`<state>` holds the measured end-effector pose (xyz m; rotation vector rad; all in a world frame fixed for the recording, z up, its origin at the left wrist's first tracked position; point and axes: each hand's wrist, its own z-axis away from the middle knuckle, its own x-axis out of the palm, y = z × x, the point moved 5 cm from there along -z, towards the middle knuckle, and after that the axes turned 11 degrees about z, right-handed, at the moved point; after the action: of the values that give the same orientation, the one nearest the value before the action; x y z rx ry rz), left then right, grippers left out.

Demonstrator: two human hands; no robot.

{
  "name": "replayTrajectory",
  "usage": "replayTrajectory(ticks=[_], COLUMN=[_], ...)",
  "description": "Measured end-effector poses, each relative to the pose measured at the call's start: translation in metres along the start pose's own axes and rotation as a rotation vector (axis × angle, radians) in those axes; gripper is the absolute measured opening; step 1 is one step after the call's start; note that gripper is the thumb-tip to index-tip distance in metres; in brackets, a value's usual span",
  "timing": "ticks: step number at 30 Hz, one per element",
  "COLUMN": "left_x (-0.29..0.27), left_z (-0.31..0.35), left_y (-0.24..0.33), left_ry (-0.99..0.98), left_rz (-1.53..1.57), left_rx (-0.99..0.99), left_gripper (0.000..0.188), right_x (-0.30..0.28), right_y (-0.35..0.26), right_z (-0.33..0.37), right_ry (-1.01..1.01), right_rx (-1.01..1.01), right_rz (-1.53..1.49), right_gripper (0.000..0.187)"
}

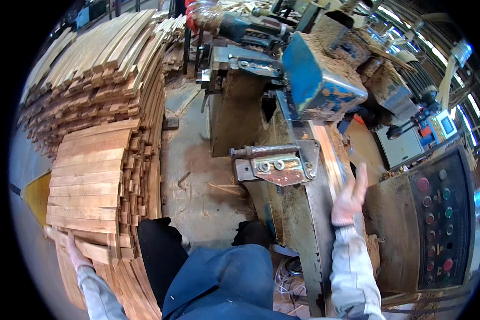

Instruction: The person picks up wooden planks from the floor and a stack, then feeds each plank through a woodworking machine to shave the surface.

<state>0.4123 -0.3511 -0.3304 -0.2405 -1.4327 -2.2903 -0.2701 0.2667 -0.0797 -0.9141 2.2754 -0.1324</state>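
At the near end of a stack of short boards, my left hand (78, 255) has its fingers around a light wooden board (94, 252), which lies slightly askew to the boards beside it. My right hand (349, 205) is on the machine bed (317, 205), palm tipped sideways and fingers stretched forward. Along that bed a long pale wood strip (328, 154) runs forward under the blue machine hood (321, 85). The right fingers are beside the near part of the strip; whether they press on it I cannot tell.
A tall pile of planks (98, 48) stands behind the board stack (85, 181). A metal bracket (277, 164) juts over the bed's left side. To the right is a control panel (441, 218) with coloured buttons. Sawdust and wood scraps litter the floor (197, 197).
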Motion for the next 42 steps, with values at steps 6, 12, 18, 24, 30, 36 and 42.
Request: replayTrajectory(ticks=[6,12,18,24,30,36,42], left_x=[0.144,0.260,0.323,0.313,0.320,0.207,0.070], left_z=[0.157,0.313,0.569,0.576,0.396,0.223,0.053], left_y=[-0.020,-0.114,-0.186,-0.209,-0.209,-0.104,-0.047], left_ry=[-0.184,-0.688,-1.082,-1.376,-1.075,-0.363,0.113], left_rz=[-0.011,0.134,0.019,0.114,0.250,-0.033,-0.169], left_rx=[0.245,-0.004,-0.383,-0.554,-0.457,0.266,0.174], left_gripper=[0.074,0.055,0.048,0.060,0.041,0.045,0.043], right_x=[0.027,-0.085,-0.213,-0.351,-0.338,-0.213,-0.069], right_y=[-0.009,-0.246,-0.167,-0.064,-0.033,0.010,0.023], right_z=[-0.047,0.064,0.131,0.235,0.234,0.149,0.024], right_ry=[0.198,-0.618,-0.746,-0.810,-0.471,-0.019,0.105], right_rx=[0.006,-0.532,-0.208,0.098,0.312,0.156,0.079], right_rz=[0.103,-0.217,0.364,0.593,0.604,0.329,0.192], right_gripper=[0.054,0.078,0.089,0.094,0.093,0.079,0.081])
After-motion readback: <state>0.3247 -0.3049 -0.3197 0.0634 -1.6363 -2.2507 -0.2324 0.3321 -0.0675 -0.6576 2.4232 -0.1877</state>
